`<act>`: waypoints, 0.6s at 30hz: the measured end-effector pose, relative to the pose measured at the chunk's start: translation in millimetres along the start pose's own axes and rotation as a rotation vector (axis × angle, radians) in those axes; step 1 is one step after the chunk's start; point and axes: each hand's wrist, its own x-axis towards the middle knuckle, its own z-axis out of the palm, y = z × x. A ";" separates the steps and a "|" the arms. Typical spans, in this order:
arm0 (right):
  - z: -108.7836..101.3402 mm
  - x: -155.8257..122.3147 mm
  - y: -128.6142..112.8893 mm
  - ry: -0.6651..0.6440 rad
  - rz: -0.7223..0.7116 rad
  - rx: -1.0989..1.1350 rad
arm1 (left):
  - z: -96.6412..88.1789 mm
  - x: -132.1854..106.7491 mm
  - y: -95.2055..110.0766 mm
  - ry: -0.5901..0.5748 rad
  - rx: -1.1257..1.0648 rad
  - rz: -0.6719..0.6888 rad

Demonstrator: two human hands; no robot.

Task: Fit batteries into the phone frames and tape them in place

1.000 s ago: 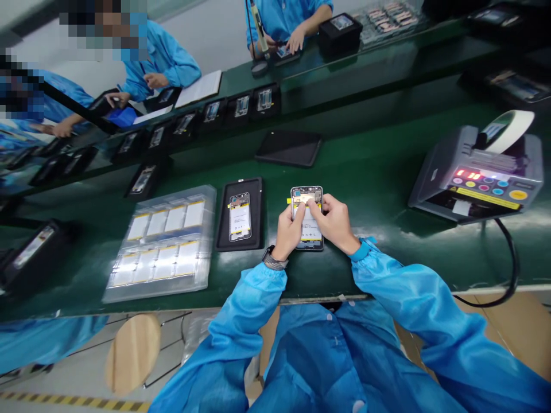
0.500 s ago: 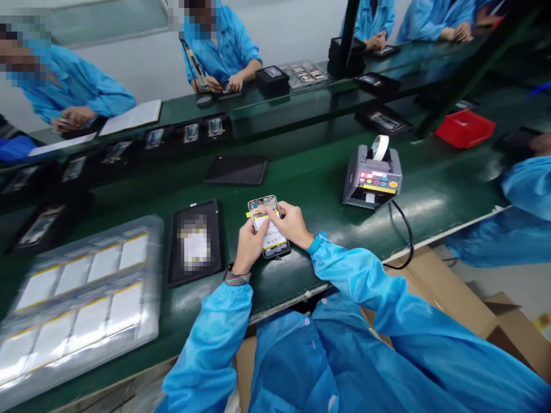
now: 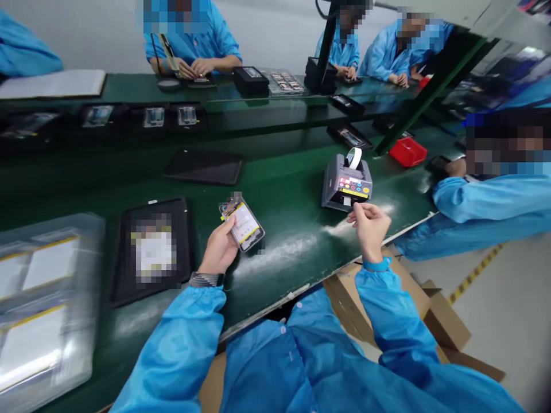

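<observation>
My left hand (image 3: 221, 246) is closed round the lower left edge of an opened smartphone (image 3: 248, 225), which is tilted above the bench. A white battery with yellow edges shows in its body, and a small yellow tab sticks out at the left. My right hand (image 3: 369, 226) is in front of a grey tape dispenser (image 3: 333, 186), thumb and fingers pinched together. Whether anything is between those fingertips is too small to tell. A short white end of tape (image 3: 346, 201) sticks out of the dispenser's slot, just above the fingertips. A white tape roll (image 3: 354, 158) sits on top.
Left of the phone lies a black tray (image 3: 118, 281) with a blurred-out phone in it. A clear plastic tray (image 3: 97, 287) holds several white batteries. Behind are a flat black tray (image 3: 202, 167) and a red bin (image 3: 408, 152). Co-workers in blue sit across and at right.
My right hand has left the phone and moved right to the dispenser's front. My left hand keeps the phone, now turned to another angle. The view has swung right.
</observation>
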 end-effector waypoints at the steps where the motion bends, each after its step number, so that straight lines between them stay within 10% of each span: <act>1: -7.9 8.1 3.5 0.003 0.026 -0.011 | -0.8 0.5 1.5 -0.012 -0.014 -0.015; 18: 4.5 22.0 1.9 -0.059 0.354 0.083 | -5.4 3.6 0.6 -0.079 0.034 -0.018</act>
